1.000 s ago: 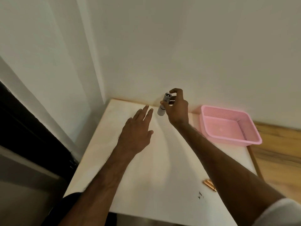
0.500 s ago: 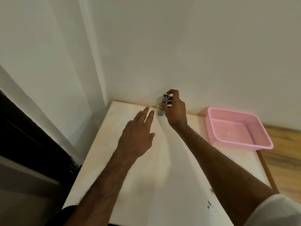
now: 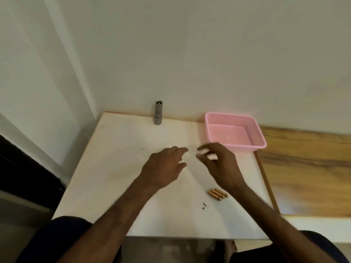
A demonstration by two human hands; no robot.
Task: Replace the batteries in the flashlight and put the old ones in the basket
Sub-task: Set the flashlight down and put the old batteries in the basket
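Grey flashlight (image 3: 158, 112) upright at the far edge of the table (image 3: 114, 168), long axis vertical, well ahead of both hands. Left hand (image 3: 165, 166) nearer, fingers relaxed, empty. Right hand (image 3: 220, 166) loosely curled, blurred, holding nothing visible; batteries (image 3: 218, 194) just beside its wrist.

Both arms are uncovered: the bare left forearm (image 3: 114, 211) and bare right forearm (image 3: 266, 211) show skin from elbow to wrist, with fine hairs along the edge of the left wrist. The left hand (image 3: 165, 168) and the right hand (image 3: 220, 164) are bare too; the right one's fingers are smeared by blur. A dark navy cloth garment (image 3: 62, 234) covers both thighs — trousers or shorts, cannot tell which
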